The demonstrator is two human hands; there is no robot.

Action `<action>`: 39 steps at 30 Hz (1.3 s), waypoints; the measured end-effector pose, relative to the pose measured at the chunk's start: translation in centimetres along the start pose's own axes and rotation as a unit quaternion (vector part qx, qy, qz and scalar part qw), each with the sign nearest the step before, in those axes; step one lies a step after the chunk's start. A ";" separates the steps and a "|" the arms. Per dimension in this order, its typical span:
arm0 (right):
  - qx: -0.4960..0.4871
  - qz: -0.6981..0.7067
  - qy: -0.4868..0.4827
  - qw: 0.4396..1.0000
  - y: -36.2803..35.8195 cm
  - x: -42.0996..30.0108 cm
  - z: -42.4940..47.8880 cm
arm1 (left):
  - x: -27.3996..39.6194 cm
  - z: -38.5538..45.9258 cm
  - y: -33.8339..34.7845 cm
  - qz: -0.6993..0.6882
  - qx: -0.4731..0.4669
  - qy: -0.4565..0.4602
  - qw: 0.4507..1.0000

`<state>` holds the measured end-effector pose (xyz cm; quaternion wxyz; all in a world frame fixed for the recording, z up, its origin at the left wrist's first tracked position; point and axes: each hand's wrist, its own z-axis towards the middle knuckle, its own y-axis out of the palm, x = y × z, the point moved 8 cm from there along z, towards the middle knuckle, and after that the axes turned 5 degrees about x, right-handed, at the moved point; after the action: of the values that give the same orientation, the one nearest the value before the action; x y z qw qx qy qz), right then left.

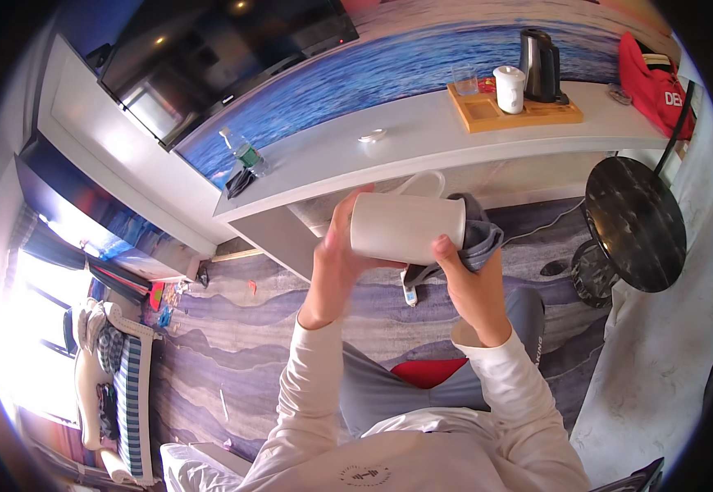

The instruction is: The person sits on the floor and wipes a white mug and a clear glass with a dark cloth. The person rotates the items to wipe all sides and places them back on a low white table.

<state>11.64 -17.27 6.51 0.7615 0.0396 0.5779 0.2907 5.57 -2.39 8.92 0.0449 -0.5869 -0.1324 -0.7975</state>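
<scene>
A large white mug [407,226] lies on its side in the air before me, its handle pointing away and its mouth to the right. My left hand [336,252] grips the mug around its base end. With the thumb on the mug's rim, my right hand [470,277] holds a dark grey cloth [482,243], part of which is tucked into the mouth. The fingers of the right hand are mostly hidden by the cloth.
Beyond the hands runs a white desk [325,166] with a plastic bottle [245,154], a small white dish [372,135] and a wooden tray [522,122] bearing a kettle [536,67], a lidded white cup [509,90] and a glass [465,81]. A round black table [636,224] stands at right.
</scene>
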 end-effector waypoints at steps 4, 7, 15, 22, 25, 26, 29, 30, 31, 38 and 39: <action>0.010 -0.058 -0.071 0.996 0.6 -0.1 -0.2 | -0.6 0.8 -0.8 0.123 0.116 0.003 0.986; 0.082 -0.022 -0.027 0.996 -0.4 1.2 -0.4 | 1.3 -0.4 1.3 0.256 0.177 0.117 0.943; 0.215 0.124 0.101 0.963 -3.0 2.8 0.1 | 0.5 -2.6 2.8 0.330 0.086 0.405 0.848; 0.251 0.004 0.134 0.959 -3.9 4.0 0.0 | 0.6 -3.3 2.8 0.377 0.044 0.330 0.864; 0.227 -0.096 0.028 0.969 -3.9 2.4 0.3 | -1.3 -4.0 2.3 0.142 0.084 0.135 0.977; 0.231 -0.074 0.049 0.969 -4.0 2.0 -0.4 | -2.0 -4.1 2.0 0.090 0.083 0.094 0.988; 0.237 -0.129 -0.177 0.946 -5.1 2.9 -1.5 | -4.0 -4.3 1.7 0.020 0.131 -0.032 0.991; 0.213 -0.140 -0.214 0.943 -4.9 3.5 -2.0 | -4.6 -4.3 1.3 -0.005 0.170 -0.065 0.983; 0.172 -0.149 -0.235 0.945 -4.6 3.8 -2.4 | -5.1 -4.5 0.9 -0.028 0.208 -0.099 0.973; 0.020 -0.208 -0.066 0.976 -4.3 4.4 -1.4 | 2.6 -3.1 -0.3 0.208 0.170 0.199 0.942; 0.012 -0.237 -0.120 0.964 -3.4 3.0 -1.1 | 4.2 -3.3 0.0 0.284 0.145 0.264 0.910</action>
<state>12.46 -18.98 2.22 0.8721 -0.0549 0.4783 0.0881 1.18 -2.90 11.96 0.3875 -0.3548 -0.0578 -0.8489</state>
